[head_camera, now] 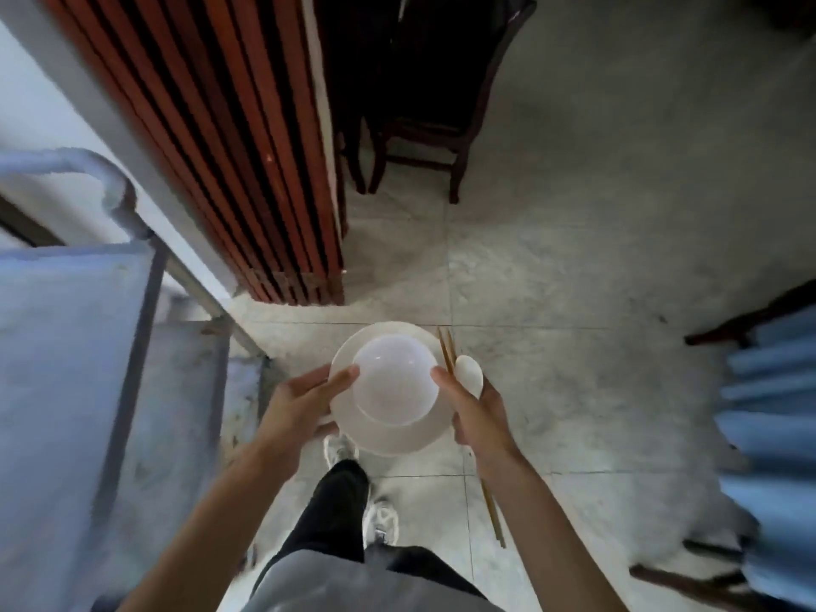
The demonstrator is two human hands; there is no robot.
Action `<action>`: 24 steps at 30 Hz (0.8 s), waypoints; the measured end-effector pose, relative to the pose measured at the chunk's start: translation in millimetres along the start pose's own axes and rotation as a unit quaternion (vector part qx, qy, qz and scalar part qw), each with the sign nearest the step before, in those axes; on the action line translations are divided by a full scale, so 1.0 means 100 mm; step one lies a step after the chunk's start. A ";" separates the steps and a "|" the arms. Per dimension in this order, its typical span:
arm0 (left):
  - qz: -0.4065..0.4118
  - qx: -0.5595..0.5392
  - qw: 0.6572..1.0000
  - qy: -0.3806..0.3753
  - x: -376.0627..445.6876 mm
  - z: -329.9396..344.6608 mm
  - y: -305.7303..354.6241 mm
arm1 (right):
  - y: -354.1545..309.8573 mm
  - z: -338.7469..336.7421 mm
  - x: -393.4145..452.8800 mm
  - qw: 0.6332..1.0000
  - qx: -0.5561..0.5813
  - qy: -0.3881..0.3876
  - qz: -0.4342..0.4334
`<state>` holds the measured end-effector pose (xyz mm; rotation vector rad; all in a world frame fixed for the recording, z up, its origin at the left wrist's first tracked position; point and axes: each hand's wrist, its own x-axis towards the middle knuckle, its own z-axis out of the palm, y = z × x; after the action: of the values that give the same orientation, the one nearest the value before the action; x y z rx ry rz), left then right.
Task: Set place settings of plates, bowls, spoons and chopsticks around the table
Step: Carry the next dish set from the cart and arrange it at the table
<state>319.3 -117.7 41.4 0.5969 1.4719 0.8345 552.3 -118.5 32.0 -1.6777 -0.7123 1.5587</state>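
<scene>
A white bowl [393, 382] sits on a white plate [397, 439], carried in the air above the tiled floor. My left hand [300, 404] grips the plate's left rim, thumb on top against the bowl. My right hand [477, 413] holds the right side, its thumb touching the bowl, while its fingers also grip a white spoon [469, 374] and a pair of wooden chopsticks [446, 348]. The chopsticks' lower ends stick out below my right wrist.
A metal cart [132, 329] stands at the left. A red slatted wooden panel [247, 139] rises ahead on the left. Dark wooden chairs [424, 125] stand beyond it. Blue draped cloth [777, 435] over dark chair legs is at the right. My legs and shoes are below.
</scene>
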 end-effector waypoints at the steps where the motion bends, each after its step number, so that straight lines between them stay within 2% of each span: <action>1: 0.000 0.018 1.000 -0.011 0.09 0.17 0.05 | 0.00 -0.16 0.02 1.000 0.014 0.019 -0.001; 8: -0.001 0.110 0.984 -0.138 0.78 1.45 0.49 | -0.19 -1.07 0.43 0.980 0.111 0.164 0.008; 13: -0.004 0.158 0.963 -0.220 1.50 2.39 0.94 | -0.57 -1.62 0.95 0.955 0.171 0.241 0.005; 24: 0.034 0.263 0.869 -0.417 2.51 4.91 2.22 | -1.74 -3.03 1.74 0.877 0.237 0.413 -0.064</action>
<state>757.0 282.9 84.8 1.2420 0.8449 0.1327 885.6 79.9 71.0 -1.6474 0.0212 0.6988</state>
